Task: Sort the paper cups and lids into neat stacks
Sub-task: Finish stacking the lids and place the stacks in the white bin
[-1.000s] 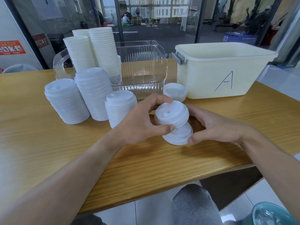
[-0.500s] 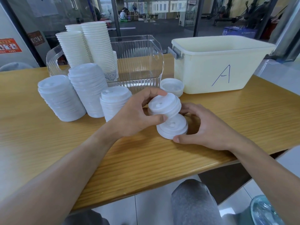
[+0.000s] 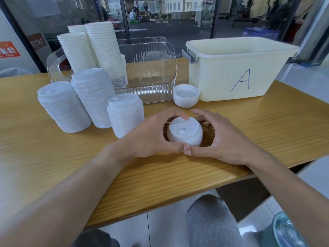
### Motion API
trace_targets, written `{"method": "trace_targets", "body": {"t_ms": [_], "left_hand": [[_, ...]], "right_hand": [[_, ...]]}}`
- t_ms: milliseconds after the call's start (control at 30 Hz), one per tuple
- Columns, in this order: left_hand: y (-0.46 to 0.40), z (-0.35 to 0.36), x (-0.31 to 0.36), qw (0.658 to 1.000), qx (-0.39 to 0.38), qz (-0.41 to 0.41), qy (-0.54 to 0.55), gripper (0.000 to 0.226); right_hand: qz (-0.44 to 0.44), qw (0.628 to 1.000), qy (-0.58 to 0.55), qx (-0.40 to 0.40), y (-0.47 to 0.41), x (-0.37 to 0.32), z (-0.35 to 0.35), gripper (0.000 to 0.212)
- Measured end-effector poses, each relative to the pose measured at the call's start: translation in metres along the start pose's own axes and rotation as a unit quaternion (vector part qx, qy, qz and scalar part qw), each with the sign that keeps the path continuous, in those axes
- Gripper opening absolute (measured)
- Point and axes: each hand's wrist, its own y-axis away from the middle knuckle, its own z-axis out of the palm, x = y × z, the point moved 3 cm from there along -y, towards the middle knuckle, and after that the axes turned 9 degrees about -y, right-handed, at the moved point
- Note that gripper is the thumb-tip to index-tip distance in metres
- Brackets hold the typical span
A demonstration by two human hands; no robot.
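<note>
A short stack of white lids stands upright on the wooden table. My left hand and my right hand curl round it from both sides, thumbs touching in front. Three taller lid stacks stand to the left: one, a higher one and a shorter one. Behind them rise stacks of white paper cups, standing in a clear bin. A few upside-down lids lie nested near the bins.
A cream plastic tub marked "A" stands at the back right. The table's front edge runs just below my wrists. My knee shows under the table, and a teal object sits on the floor at the bottom right.
My left hand has lowered its tilted lids onto the ones by my right hand, making one upright stack. Both hands now close round it.
</note>
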Motion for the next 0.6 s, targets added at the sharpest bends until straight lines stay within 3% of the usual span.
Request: {"method": "trace_targets", "body": {"t_ms": [233, 467, 600], "left_hand": [[-0.0025, 0.0009, -0.0006, 0.999, 0.032, -0.009, -0.008, 0.059], [-0.0055, -0.0067, -0.0061, 0.986, 0.11, -0.048, 0.118, 0.049], [-0.0044, -0.005, -0.0061, 0.994, 0.076, -0.036, 0.075, 0.051]], "right_hand": [[0.009, 1.0, -0.011, -0.009, -0.0015, 0.0038, -0.0003, 0.105], [-0.003, 0.999, -0.033, -0.01, -0.0038, 0.0077, 0.0004, 0.108], [-0.007, 0.999, -0.035, -0.007, -0.0027, 0.0072, 0.0003, 0.101]]}}
